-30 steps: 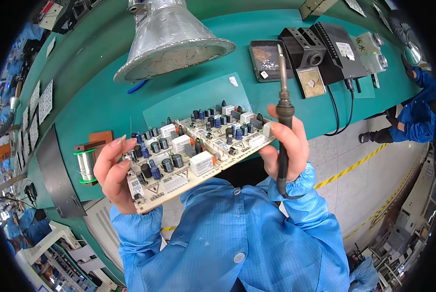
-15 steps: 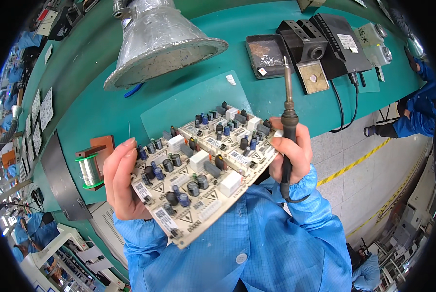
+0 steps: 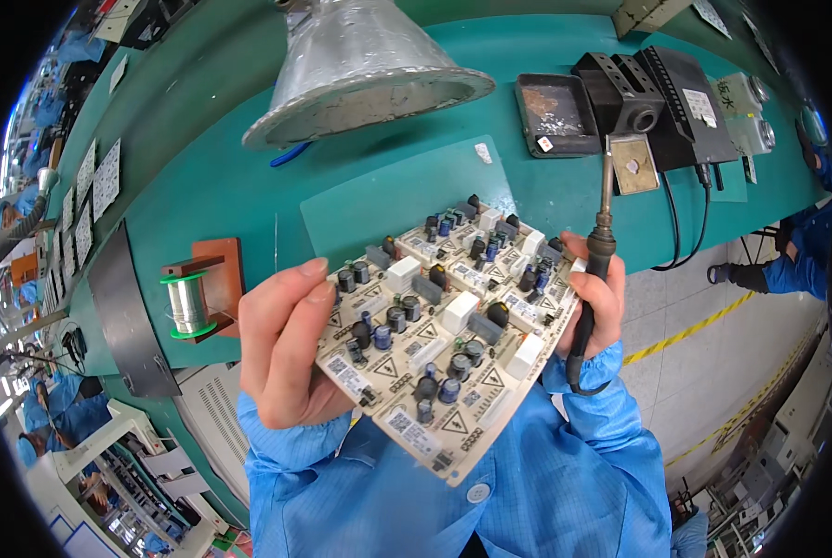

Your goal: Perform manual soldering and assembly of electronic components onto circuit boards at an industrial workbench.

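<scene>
A cream circuit board panel (image 3: 425,346), crowded with capacitors, white blocks and blue parts, is held tilted in front of my blue-sleeved body. My left hand (image 3: 290,344) is closed on its left edge, thumb and fingertips at the rim. At the far right corner, my right hand (image 3: 607,302) grips the board too. That same hand carries a soldering iron (image 3: 602,244) with a dark handle, its metal tip pointing up and away from the board. The fingers beneath the panel are hidden.
A silver fume hood (image 3: 369,84) hangs over the green bench. Behind the iron are a black tray (image 3: 557,116), an iron stand (image 3: 620,93) and a black box (image 3: 686,102). A solder wire spool (image 3: 189,307) stands left. A person (image 3: 797,251) is at far right.
The whole view has shifted, so bench items sit further right. The board has turned slightly clockwise in the picture. Both hands keep their hold.
</scene>
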The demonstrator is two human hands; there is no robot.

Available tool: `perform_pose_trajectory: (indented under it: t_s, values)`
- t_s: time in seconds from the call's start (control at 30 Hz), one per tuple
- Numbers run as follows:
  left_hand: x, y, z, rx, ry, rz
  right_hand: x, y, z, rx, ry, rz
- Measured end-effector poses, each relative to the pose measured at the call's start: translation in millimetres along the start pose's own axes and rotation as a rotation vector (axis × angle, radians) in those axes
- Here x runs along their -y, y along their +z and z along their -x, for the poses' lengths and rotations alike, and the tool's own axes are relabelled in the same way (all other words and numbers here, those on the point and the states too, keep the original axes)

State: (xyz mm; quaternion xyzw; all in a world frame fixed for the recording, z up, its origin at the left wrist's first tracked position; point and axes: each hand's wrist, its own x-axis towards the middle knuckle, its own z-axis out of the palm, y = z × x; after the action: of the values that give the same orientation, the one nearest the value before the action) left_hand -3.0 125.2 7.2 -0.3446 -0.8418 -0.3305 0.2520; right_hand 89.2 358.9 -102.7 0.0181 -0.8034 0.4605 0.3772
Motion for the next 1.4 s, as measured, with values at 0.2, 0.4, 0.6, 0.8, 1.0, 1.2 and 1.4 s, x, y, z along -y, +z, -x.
perform_pose_trajectory:
  t_s: [0.2, 0.4, 0.6, 0.8, 1.0, 1.2, 1.4]
  values:
    - [0.3, 3.6, 0.9, -0.018, -0.036, 0.037, 3.6, -5.8, -6.9, 0.032, 0.006, 0.024]
    - [5.8, 0.3, 6.2, -0.013, -0.088, 0.032, 7.9, -4.0, -14.4, 0.042, -0.009, 0.034]
    - [16.6, 3.6, 6.7, -0.009, -0.074, 0.073, 9.1, -2.1, -21.2, 0.045, -0.044, 0.063]
    - [19.5, 2.4, 4.1, -0.060, -0.124, 0.103, 17.7, 0.6, -32.2, 0.065, -0.036, 0.073]
    - [23.0, 1.4, -0.7, -0.041, -0.118, 0.102, 15.8, 3.3, -35.7, 0.035, -0.047, 0.055]
    - [18.5, 4.8, -4.1, -0.058, -0.133, 0.158, 15.2, 0.0, -32.6, 0.025, -0.037, 0.022]
    - [15.2, 6.0, -6.0, -0.085, -0.105, 0.176, 12.8, 0.3, -28.2, 0.006, -0.022, 0.034]
